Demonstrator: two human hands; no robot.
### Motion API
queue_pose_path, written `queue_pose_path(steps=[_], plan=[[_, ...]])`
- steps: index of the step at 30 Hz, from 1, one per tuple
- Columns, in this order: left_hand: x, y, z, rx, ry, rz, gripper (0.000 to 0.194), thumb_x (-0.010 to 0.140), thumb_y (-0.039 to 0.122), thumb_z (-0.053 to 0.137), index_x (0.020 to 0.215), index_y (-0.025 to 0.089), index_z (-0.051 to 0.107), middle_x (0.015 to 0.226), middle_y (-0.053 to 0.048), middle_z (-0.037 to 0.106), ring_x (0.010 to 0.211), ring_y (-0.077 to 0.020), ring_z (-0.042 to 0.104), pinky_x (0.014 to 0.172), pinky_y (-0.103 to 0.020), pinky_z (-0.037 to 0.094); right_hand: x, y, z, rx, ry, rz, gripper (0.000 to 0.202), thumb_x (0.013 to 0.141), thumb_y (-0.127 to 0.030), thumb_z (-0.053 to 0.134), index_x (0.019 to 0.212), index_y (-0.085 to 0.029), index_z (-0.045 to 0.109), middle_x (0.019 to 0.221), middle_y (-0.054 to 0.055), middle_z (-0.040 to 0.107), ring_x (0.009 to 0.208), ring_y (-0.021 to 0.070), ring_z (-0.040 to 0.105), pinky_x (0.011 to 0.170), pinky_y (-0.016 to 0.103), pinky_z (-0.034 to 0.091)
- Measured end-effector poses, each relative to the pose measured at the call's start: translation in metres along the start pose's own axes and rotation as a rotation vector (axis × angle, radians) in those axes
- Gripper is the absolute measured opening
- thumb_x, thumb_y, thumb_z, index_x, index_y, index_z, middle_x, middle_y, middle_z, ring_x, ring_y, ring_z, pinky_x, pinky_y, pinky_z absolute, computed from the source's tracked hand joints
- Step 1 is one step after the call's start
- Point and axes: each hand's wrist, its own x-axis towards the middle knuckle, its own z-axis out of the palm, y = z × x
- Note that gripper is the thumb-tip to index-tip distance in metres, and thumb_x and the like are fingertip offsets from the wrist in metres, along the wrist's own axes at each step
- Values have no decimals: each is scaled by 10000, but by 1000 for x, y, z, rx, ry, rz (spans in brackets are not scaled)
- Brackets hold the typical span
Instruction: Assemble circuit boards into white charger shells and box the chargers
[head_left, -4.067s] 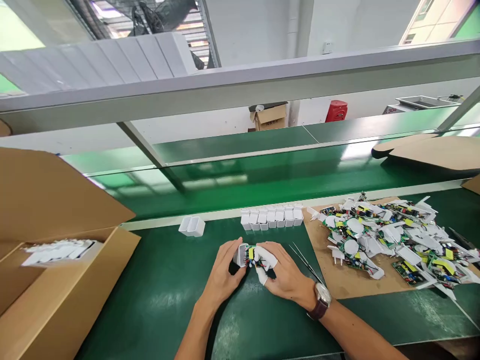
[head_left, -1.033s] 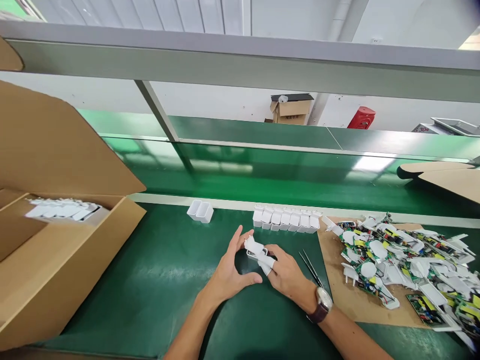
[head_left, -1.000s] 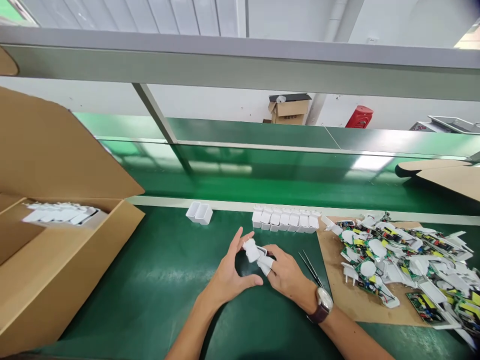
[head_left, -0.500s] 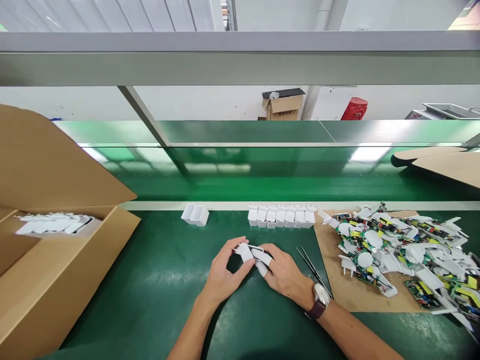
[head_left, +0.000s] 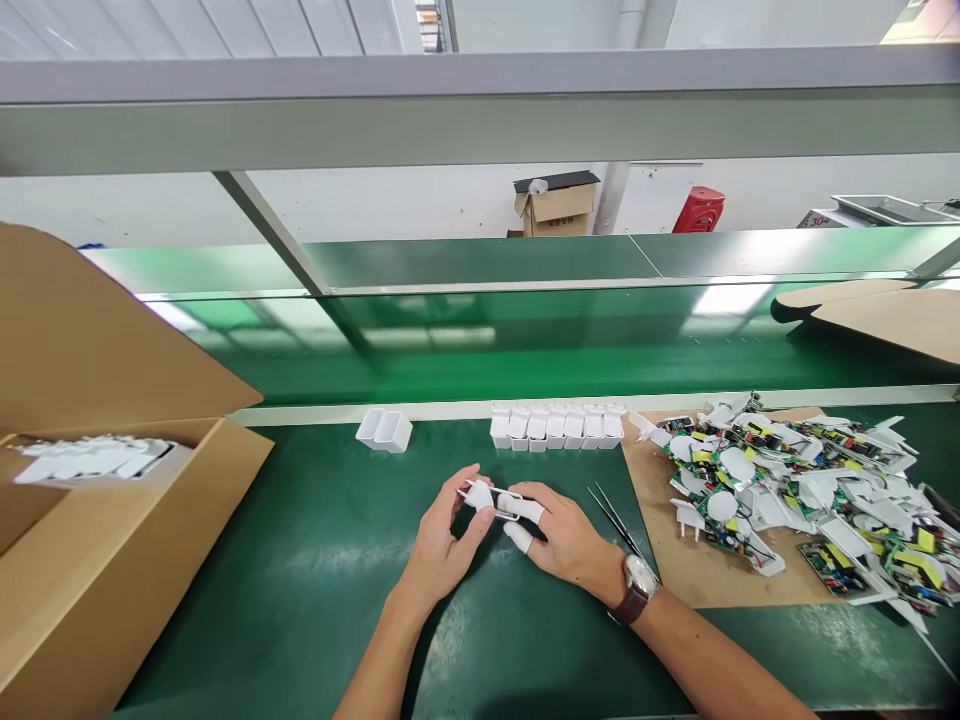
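Between both hands, above the green table, is a white plastic plug part (head_left: 481, 495) with thin prongs pointing left and a slim frame-like section on its right. My left hand (head_left: 441, 545) pinches its left end between thumb and fingers. On its right end, my right hand (head_left: 564, 530) grips with thumb and forefinger, both in white finger covers. The fingers partly hide the part, so its inside cannot be made out. Black tweezers (head_left: 619, 525) lie beside my right wrist. Beyond my hands stands a row of white plastic housings (head_left: 556, 428).
Two more white housings (head_left: 384, 430) stand left of the row. An open carton (head_left: 172, 540) with white parts fills the left side. At right, a cardboard sheet (head_left: 675, 575) bears a heap of circuit boards with white plastic pieces (head_left: 795, 490). A ledge (head_left: 435, 410) runs behind.
The plug part has been turned in my fingers, so its prongs and the slim section now show. My right thumb has moved slightly away from it. The view has shifted a little.
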Motion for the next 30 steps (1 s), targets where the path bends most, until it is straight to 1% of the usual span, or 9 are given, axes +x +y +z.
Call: queue_pose_path(steps=[2, 5, 11, 14, 17, 19, 22, 26, 30], plan=[[0, 0, 0, -13, -11, -13, 504, 994, 482, 570, 1427, 232, 510, 1218, -102, 724, 1100, -239, 715, 994, -412, 578, 1, -1, 3, -52, 23, -48, 349, 985, -158, 566, 1327, -209, 522, 1189, 122, 689, 1033, 253, 706, 836, 393, 639], [0, 0, -1, -8, -13, -38, 515, 999, 494, 553, 1436, 226, 511, 1178, -92, 719, 1052, -232, 718, 975, -411, 582, 1, -2, 5, -54, 25, -16, 364, 975, -153, 557, 1332, -205, 505, 1185, 117, 688, 989, 247, 710, 793, 382, 646], [-1, -2, -2, -15, -16, -69, 548, 1011, 515, 534, 1476, 230, 485, 1126, -75, 691, 993, -211, 700, 967, -417, 576, 4, -4, 2, -43, -101, 4, 375, 960, -121, 519, 1322, -210, 558, 1210, 125, 666, 1048, 271, 662, 898, 459, 625], [-2, -3, 0, -80, -33, 12, 817, 915, 559, 688, 1580, 249, 330, 1239, -103, 684, 1086, -242, 691, 1023, -449, 554, 5, -3, 7, 231, -44, 142, 356, 967, -162, 539, 1314, -222, 591, 1229, 119, 655, 1085, 245, 658, 945, 443, 607], [-5, -1, 7, -46, -7, 129, 1109, 743, 527, 879, 1615, 296, 234, 1407, -132, 625, 1226, -290, 647, 1063, -478, 533, 4, -1, 13, 812, 18, 431, 329, 975, -351, 600, 1273, -215, 632, 1161, 108, 699, 956, 218, 706, 853, 411, 628], [-6, 3, 13, 41, 51, 192, 1025, 770, 478, 872, 1594, 316, 285, 1404, -121, 632, 1211, -285, 656, 1033, -472, 552, 5, -1, 14, 1164, 5, 615, 366, 941, -458, 656, 1192, -193, 680, 1028, 95, 741, 855, 221, 716, 779, 400, 624], [-6, 10, 20, 145, 129, 320, 793, 836, 466, 820, 1509, 298, 436, 1223, -88, 706, 1021, -239, 706, 908, -415, 601, 9, -6, 11, 1441, 4, 790, 403, 848, -484, 772, 1083, -159, 730, 941, 97, 758, 850, 227, 714, 775, 367, 593], [-3, 18, 19, 200, 175, 434, 621, 838, 537, 795, 1351, 251, 593, 991, -48, 704, 822, -189, 669, 765, -340, 602, 13, -14, 6, 1559, -40, 845, 405, 823, -460, 805, 1068, -141, 748, 927, 109, 763, 823, 229, 717, 785, 379, 584], [-1, 20, 17, 204, 205, 482, 604, 847, 558, 777, 1329, 236, 609, 981, -55, 702, 802, -184, 655, 734, -324, 593, 12, -16, 8, 1579, -57, 852, 422, 833, -464, 790, 1077, -123, 746, 902, 121, 766, 785, 237, 723, 777, 404, 591]])
